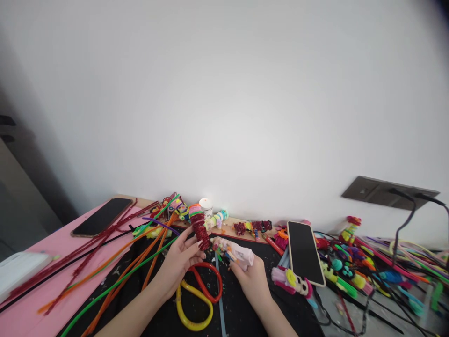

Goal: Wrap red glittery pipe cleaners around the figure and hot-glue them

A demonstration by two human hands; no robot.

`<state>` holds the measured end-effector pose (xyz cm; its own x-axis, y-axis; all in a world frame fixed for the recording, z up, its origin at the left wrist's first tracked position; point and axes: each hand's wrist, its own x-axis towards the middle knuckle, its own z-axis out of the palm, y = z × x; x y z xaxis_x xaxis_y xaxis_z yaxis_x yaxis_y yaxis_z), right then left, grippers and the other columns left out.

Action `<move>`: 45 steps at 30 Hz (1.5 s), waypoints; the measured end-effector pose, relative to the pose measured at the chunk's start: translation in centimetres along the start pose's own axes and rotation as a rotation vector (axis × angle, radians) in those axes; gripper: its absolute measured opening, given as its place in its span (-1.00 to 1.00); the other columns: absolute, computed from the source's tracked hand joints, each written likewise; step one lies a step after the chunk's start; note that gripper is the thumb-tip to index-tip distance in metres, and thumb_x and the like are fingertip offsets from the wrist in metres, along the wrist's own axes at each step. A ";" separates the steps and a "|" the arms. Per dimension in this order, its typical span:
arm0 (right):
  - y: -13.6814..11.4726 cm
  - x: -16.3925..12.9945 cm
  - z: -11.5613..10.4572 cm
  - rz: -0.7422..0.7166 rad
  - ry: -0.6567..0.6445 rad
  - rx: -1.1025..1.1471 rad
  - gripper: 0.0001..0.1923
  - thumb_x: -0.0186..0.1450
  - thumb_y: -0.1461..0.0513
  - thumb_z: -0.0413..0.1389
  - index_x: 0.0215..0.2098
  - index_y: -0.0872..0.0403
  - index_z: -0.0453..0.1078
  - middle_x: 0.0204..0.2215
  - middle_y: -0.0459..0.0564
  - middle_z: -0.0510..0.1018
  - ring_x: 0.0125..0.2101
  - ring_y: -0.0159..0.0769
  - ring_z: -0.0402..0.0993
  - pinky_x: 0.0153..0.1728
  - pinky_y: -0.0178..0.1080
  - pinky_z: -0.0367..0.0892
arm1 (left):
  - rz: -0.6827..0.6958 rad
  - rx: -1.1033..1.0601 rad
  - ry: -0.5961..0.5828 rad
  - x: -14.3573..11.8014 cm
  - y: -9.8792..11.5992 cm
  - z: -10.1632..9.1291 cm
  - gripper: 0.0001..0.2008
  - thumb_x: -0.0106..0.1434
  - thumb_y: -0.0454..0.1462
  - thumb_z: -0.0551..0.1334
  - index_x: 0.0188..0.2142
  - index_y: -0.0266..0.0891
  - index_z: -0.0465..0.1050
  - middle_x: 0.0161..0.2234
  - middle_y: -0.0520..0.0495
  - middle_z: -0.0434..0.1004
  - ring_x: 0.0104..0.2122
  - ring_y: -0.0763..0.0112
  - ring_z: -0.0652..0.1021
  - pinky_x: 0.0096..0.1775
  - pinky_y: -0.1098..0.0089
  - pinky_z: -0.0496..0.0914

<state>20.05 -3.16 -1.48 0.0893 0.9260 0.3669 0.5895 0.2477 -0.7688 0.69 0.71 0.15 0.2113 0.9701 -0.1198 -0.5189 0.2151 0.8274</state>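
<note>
My left hand [183, 256] is closed around a glittery dark red pipe-cleaner figure [199, 229], which has pink, orange and green bands at its upper end. In my right hand [249, 276] is a pale pink hot glue gun [240, 252], its nozzle end crusted with coloured bits and pointing left, close to the figure's lower end. Whether the nozzle touches the figure I cannot tell. Just below my hands lie scissors [195, 324] with one yellow and one red handle loop; their blades are hidden.
Long pipe cleaners [115, 271] fan across the left side beside a dark phone [102, 216]. A white candle-like cup [206, 204] stands by the wall. At right are another phone [306, 252], a pipe-cleaner doll [292, 282], a colourful heap [354, 262] and cables from a wall socket [389, 192].
</note>
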 end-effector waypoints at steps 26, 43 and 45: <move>-3.2 -1.5 0.0 -0.438 -0.020 -0.291 -0.87 0.13 0.24 0.10 -0.36 0.06 0.22 -0.40 -0.06 0.37 -0.33 -0.21 0.30 -0.23 -0.13 0.18 | 0.123 0.330 -0.153 -0.4 -1.9 -0.1 -0.29 0.10 -0.26 0.29 0.20 -0.14 0.01 0.03 -0.29 0.38 -0.52 0.46 0.54 -0.38 0.35 0.43; -1.8 -1.5 0.7 -0.374 0.006 -0.263 -0.84 0.30 0.37 -0.14 -0.38 0.05 0.19 -0.45 -0.05 0.35 -0.41 -0.26 0.26 -0.36 -0.23 0.17 | 0.023 0.261 -0.248 -0.2 -1.9 0.1 -0.45 0.07 -0.22 0.34 0.03 -0.17 0.21 -0.14 -0.17 0.53 -0.55 0.45 0.55 -0.47 0.43 0.41; -2.0 -1.5 0.6 -0.372 -0.008 -0.259 -0.84 0.30 0.37 -0.13 -0.38 0.05 0.20 -0.45 -0.05 0.36 -0.41 -0.26 0.26 -0.37 -0.24 0.18 | 0.019 0.288 -0.228 -0.3 -1.8 0.2 -0.50 0.09 -0.21 0.32 0.01 -0.17 0.23 -0.15 -0.16 0.53 -0.56 0.45 0.54 -0.48 0.42 0.42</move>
<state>18.26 -4.89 -0.83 -0.1718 0.7899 0.5887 0.7621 0.4852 -0.4287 1.70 0.06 -1.19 0.4001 0.9165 -0.0039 -0.2766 0.1247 0.9529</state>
